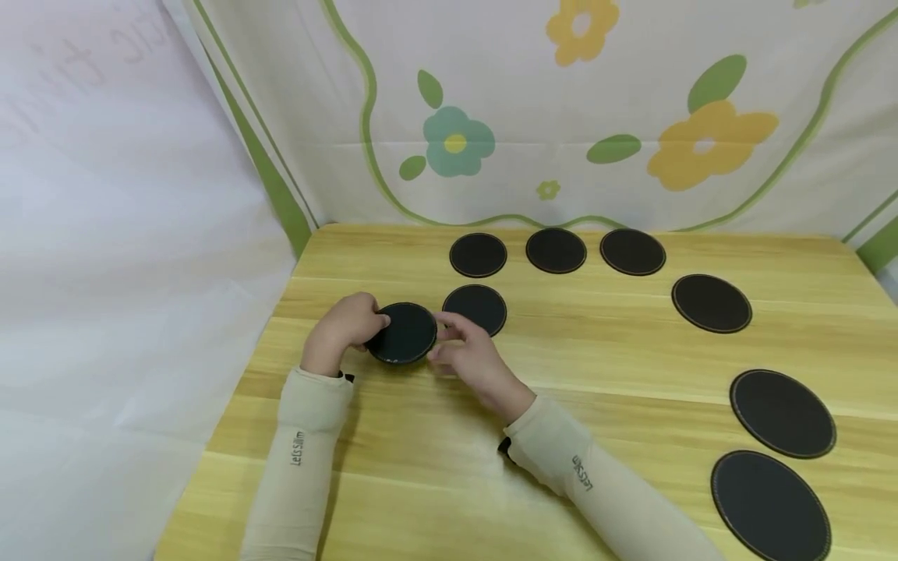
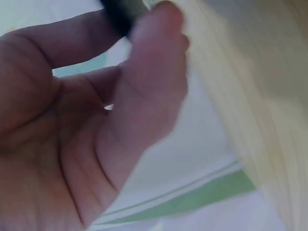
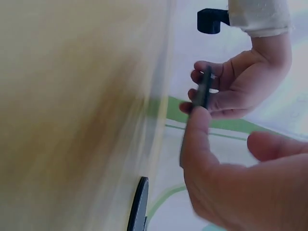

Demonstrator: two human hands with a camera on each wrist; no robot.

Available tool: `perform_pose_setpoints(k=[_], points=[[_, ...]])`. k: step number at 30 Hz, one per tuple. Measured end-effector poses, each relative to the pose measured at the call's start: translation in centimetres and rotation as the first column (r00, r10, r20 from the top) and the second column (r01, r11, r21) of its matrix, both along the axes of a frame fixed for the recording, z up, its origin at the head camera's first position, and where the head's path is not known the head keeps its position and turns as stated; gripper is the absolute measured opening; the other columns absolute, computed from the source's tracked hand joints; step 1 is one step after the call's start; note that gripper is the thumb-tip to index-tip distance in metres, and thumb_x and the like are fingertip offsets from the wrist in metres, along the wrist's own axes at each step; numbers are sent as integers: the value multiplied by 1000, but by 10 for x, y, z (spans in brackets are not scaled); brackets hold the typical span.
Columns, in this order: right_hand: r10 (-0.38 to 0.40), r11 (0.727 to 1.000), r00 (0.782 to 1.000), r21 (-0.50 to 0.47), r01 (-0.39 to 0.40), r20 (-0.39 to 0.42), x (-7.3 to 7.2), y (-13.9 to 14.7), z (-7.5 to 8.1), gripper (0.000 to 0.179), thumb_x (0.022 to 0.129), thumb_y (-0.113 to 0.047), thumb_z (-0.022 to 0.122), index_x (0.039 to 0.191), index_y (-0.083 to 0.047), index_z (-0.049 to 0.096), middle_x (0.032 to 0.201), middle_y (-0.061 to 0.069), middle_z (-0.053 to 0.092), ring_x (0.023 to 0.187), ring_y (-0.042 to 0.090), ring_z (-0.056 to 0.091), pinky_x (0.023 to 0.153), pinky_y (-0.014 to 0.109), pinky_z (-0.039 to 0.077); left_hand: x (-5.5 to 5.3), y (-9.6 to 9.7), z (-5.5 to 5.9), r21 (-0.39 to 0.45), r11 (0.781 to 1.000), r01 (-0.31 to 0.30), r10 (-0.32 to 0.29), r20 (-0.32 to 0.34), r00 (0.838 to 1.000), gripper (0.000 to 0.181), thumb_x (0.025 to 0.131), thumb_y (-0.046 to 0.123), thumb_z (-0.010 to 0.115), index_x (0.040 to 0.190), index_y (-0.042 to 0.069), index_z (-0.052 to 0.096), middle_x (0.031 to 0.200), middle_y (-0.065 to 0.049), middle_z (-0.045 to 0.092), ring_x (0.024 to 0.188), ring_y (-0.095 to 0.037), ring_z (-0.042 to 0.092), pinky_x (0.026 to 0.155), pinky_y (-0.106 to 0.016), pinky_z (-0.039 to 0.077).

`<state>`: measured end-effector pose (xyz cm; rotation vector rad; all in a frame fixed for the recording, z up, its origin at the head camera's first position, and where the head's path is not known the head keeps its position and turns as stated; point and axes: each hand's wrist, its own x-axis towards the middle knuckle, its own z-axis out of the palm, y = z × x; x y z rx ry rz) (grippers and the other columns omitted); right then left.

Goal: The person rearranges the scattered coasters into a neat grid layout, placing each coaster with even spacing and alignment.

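Between thumb and fingers my left hand (image 1: 342,329) pinches a black round coaster (image 1: 405,335) by its left edge, held above the wooden table. In the right wrist view the coaster (image 3: 204,89) is edge-on, thin and dark; a blurred dark bit of the coaster (image 2: 120,15) shows at the top of the left wrist view. At the coaster's right edge is my right hand (image 1: 482,366), its fingers at the rim and its thumb standing apart. Just behind the right fingertips lies another black coaster (image 1: 477,305), partly overlapped by them in the head view.
Several more black coasters lie in a curve along the wooden table (image 1: 435,483): a far-left coaster (image 1: 478,255), then others round to a front-right coaster (image 1: 770,505). A flower-patterned cloth (image 1: 519,93) hangs behind, and a white sheet (image 1: 126,312) at the left.
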<state>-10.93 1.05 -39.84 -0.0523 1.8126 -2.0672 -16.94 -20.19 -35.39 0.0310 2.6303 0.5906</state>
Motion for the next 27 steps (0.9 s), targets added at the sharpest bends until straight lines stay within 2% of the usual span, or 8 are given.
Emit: perform_pose_setpoints(k=[4, 7, 10, 13, 15, 18, 23, 27], points=[[-136, 990, 990, -42, 137, 25, -5, 4, 1, 58, 95, 11, 55, 151, 6, 39, 101, 15, 59, 87, 32, 66, 83, 46, 58, 0, 8, 4, 140, 990, 5, -4, -10, 1000, 33, 105, 25, 57, 118, -6, 61, 99, -19, 65, 64, -26, 67, 64, -37, 57], [-199, 978, 978, -43, 202, 53, -10, 10, -1, 56, 96, 11, 56, 150, 8, 39, 93, 11, 61, 78, 22, 63, 79, 41, 59, 2, 14, 5, 244, 970, 9, -13, 18, 1000, 38, 106, 24, 56, 130, -6, 56, 92, -16, 64, 64, -25, 65, 63, -38, 58], [-249, 964, 964, -76, 256, 89, -16, 17, -2, 53, 97, 10, 56, 148, 8, 43, 90, 9, 59, 72, 16, 59, 73, 33, 58, 3, 19, 4, 341, 940, 32, -46, 34, 998, 45, 107, 22, 54, 143, -4, 47, 86, -15, 62, 63, -23, 60, 64, -41, 58], [-283, 946, 951, -127, 298, 121, -21, 28, 2, 48, 98, 7, 56, 146, 5, 49, 91, 7, 55, 69, 12, 54, 68, 27, 56, 3, 26, 2, 436, 897, 66, -85, 25, 996, 52, 107, 20, 54, 153, 2, 38, 82, -19, 62, 57, -21, 55, 64, -46, 57], [-287, 939, 948, -157, 307, 135, -25, 38, 4, 45, 101, 4, 56, 146, 2, 51, 92, 5, 55, 68, 11, 53, 67, 25, 55, 4, 33, -1, 489, 868, 83, -106, 21, 994, 55, 107, 20, 54, 156, 7, 33, 82, -23, 62, 53, -18, 52, 63, -47, 56], [-250, 949, 961, -166, 268, 121, -29, 59, 6, 45, 104, -3, 55, 149, -4, 50, 87, 5, 56, 63, 10, 55, 67, 27, 56, 6, 48, -4, 558, 826, 79, -120, 36, 992, 61, 107, 18, 53, 160, 11, 25, 83, -25, 63, 50, -17, 49, 59, -43, 53], [-179, 982, 983, -53, 180, 35, -34, 95, 11, 49, 109, -17, 50, 156, -16, 41, 72, 6, 57, 52, 11, 54, 66, 35, 59, 5, 77, -3, 653, 757, 11, -95, 93, 991, 69, 107, 14, 52, 164, 12, 12, 77, -23, 59, 49, -17, 44, 58, -38, 46], [-199, 977, 978, 66, 203, -53, -33, 117, 9, 49, 109, -22, 48, 157, -22, 40, 66, 4, 57, 48, 9, 51, 65, 36, 60, 1, 102, -7, 666, 746, 11, -98, 94, 991, 73, 107, 11, 51, 164, 14, 5, 79, -24, 59, 48, -17, 42, 61, -40, 51]])
